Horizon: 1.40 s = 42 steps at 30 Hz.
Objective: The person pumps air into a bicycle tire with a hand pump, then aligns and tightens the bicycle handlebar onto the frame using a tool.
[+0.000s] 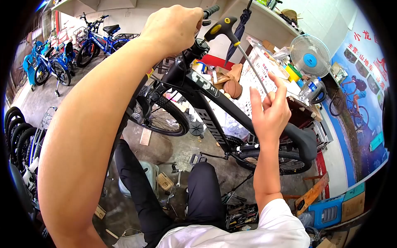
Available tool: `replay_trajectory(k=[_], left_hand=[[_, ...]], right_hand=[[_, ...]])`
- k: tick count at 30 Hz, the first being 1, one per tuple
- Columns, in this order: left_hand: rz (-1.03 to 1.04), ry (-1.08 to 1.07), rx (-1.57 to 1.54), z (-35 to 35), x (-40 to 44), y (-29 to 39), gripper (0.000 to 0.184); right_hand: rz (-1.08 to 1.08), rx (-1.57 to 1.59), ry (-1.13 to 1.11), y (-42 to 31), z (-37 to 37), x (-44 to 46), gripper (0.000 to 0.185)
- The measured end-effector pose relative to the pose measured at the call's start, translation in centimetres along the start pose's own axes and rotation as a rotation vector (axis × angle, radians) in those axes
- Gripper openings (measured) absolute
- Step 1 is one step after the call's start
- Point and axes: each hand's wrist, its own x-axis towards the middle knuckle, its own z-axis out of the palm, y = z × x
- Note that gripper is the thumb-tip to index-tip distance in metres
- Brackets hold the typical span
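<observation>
A black mountain bike point(206, 118) with white frame lettering stands in front of me, its seat to the right. My left hand point(171, 31) is closed around its handlebar point(211, 11), near the stem; its fingertips are mostly hidden. My right hand point(271, 109) is raised above the top tube. Its curled fingers hold the far end of the thin shaft of a T-handle hex key point(250, 62), while the thumb and index finger stick up. The tool's black and yellow handle points up beside the handlebar, and its tip is hidden in the hand.
Tools lie on the floor around my legs, including a wrench point(178, 178). Behind the bike are a cluttered table, a basketball point(233, 88) and a fan point(310, 58). Small blue bikes point(101, 39) stand back left, tires point(18, 132) at the left edge.
</observation>
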Motion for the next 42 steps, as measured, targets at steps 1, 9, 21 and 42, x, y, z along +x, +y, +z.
replay_trajectory(k=[1,9,21,42], left_hand=[[-0.003,-0.004,-0.004,0.0,0.0,0.0,0.011],[0.014,0.054,-0.049,0.5,-0.2,-0.2,0.013],[-0.061,0.011,-0.05,0.2,-0.3,0.3,0.014],[-0.131,-0.001,-0.193,-0.1,-1.0,-0.3,0.017]], right_hand=[[-0.018,0.016,-0.027,-1.0,-0.6,-0.5,0.058],[-0.405,0.14,-0.151,-10.4,-2.1,-0.9,0.07],[-0.655,0.376,0.093,-7.9,0.6,3.4,0.031],[0.235,1.202,0.291,-9.3,7.9,5.3,0.037]])
